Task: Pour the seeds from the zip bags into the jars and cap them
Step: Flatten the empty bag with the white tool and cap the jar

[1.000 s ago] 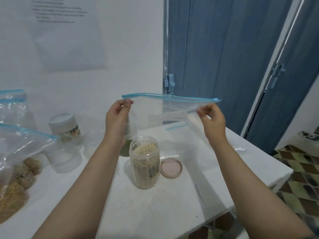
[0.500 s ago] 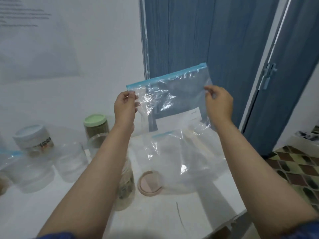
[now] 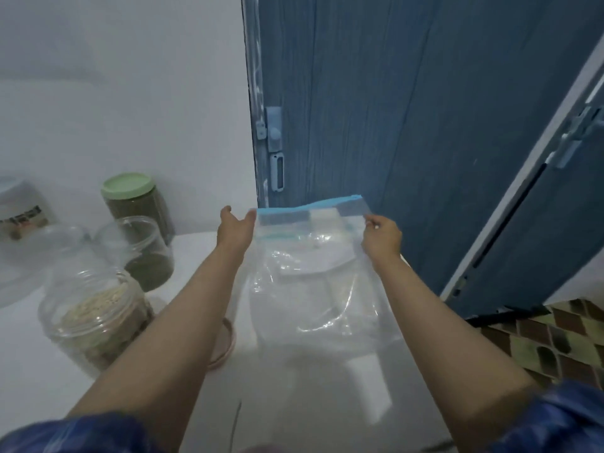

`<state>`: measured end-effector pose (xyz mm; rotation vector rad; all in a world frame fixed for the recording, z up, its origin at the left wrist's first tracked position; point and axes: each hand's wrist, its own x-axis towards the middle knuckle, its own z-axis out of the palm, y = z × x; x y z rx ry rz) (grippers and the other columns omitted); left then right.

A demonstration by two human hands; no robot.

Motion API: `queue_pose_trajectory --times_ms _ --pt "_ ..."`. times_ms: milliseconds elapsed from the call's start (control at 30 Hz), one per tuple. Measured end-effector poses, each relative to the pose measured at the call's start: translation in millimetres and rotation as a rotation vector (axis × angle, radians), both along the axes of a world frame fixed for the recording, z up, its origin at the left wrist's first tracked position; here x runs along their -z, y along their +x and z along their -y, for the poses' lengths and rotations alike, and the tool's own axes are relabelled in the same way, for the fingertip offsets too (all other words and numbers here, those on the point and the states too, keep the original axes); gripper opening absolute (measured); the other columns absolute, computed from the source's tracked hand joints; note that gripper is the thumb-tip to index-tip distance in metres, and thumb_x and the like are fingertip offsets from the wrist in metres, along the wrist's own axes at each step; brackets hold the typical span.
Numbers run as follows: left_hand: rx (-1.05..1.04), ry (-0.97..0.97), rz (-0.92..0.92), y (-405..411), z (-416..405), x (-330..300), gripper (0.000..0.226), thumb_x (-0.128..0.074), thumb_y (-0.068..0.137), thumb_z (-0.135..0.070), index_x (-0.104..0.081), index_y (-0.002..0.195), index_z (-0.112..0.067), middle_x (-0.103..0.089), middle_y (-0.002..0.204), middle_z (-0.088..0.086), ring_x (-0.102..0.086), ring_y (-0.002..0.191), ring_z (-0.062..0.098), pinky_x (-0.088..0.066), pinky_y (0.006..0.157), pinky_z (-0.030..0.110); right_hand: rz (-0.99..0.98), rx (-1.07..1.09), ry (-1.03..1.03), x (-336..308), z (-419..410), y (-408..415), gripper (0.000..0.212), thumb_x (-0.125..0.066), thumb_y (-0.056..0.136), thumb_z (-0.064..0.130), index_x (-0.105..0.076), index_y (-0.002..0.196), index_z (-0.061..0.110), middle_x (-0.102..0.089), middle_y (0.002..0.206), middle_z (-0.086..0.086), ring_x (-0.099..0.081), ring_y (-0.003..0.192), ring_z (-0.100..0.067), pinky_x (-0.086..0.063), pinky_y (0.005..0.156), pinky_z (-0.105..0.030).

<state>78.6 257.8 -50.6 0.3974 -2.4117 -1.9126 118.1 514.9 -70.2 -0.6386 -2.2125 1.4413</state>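
— Bag's down now? A second ago both hands held it up.

— Yes, the empty zip bag (image 3: 313, 282) lies at two o'clock on the table (image 3: 327, 387). Left hand (image 3: 236, 231) has let go, fingers apart; right hand (image 3: 380, 238) pinches its corner.

— So the sesame jar (image 3: 94, 308) at nine o'clock needs capping.

- Two bare forearms rise from the bottom of the frame, uncovered from elbow to wrist.
- The left sleeve (image 3: 85, 431), lower left, is dark blue, glossy fabric, bunched near the elbow.
- The right sleeve (image 3: 562, 420), lower right, is the same shiny dark blue with creases.
- Both hands wear no visible rings, watch or gloves.
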Motion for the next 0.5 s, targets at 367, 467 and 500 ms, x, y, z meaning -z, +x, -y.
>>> queue_pose_trajectory --times_ms 367,467,500 --pt "0.109 -0.284 0.068 80 -11 42 0.060 -0.051 0.101 -0.036 -0.028 0.155 -0.022 -0.044 0.151 0.008 -0.044 0.136 0.026 -0.035 0.109 0.035 0.249 -0.293 0.093 12 -13 0 0.054 -0.043 0.101 0.023 -0.033 0.154 0.023 -0.036 0.154 -0.011 -0.049 0.129 -0.031 -0.042 0.109 -0.041" --pt "0.111 -0.369 -0.002 115 -13 39 0.059 -0.052 0.101 -0.038 -0.032 0.154 -0.025 -0.035 0.156 0.006 -0.038 0.141 0.024 -0.030 0.116 0.037 0.189 -0.344 0.213 1 -13 36 0.055 -0.043 0.105 0.028 -0.026 0.157 0.023 -0.024 0.159 -0.008 -0.037 0.140 -0.025 -0.030 0.106 -0.027" --pt "0.101 -0.393 -0.016 128 -13 38 0.058 -0.052 0.101 -0.040 -0.032 0.154 -0.025 -0.033 0.157 0.004 -0.036 0.142 0.023 -0.028 0.116 0.037 0.163 -0.349 0.236 2 -14 52 0.054 -0.044 0.105 0.030 -0.028 0.156 0.024 -0.024 0.158 -0.007 -0.036 0.140 -0.023 -0.028 0.106 -0.026"
